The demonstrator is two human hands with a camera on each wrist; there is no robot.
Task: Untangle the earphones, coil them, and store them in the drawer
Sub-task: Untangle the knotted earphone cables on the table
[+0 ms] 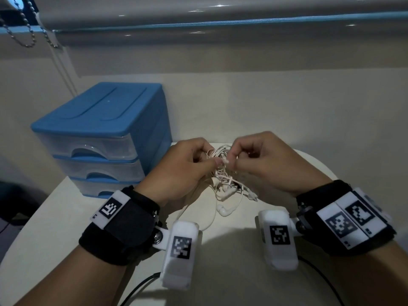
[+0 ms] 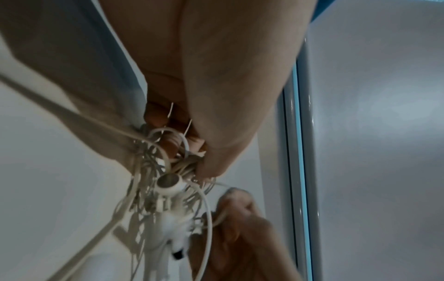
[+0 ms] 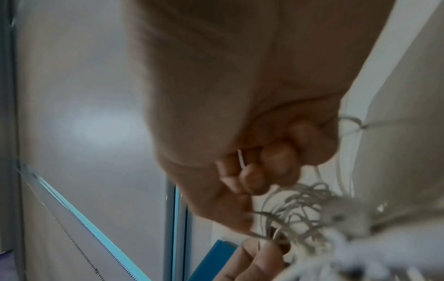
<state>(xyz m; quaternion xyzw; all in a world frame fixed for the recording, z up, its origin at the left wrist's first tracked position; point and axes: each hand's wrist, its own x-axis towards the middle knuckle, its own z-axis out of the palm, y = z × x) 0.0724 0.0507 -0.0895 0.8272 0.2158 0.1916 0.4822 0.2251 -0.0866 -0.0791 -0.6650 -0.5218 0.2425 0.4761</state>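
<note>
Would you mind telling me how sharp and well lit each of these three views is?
Head view: dim but sharp, both hands and earphones clear, arms shadowing the table. Left wrist view: the earbud is sharp, lower cords smeared. Right wrist view: blurriest, cords soft.

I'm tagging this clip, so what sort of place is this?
Probably a room at home or a small office: a pale table against a wall, a blue drawer unit on it, and a roller blind with a bead chain above.
</note>
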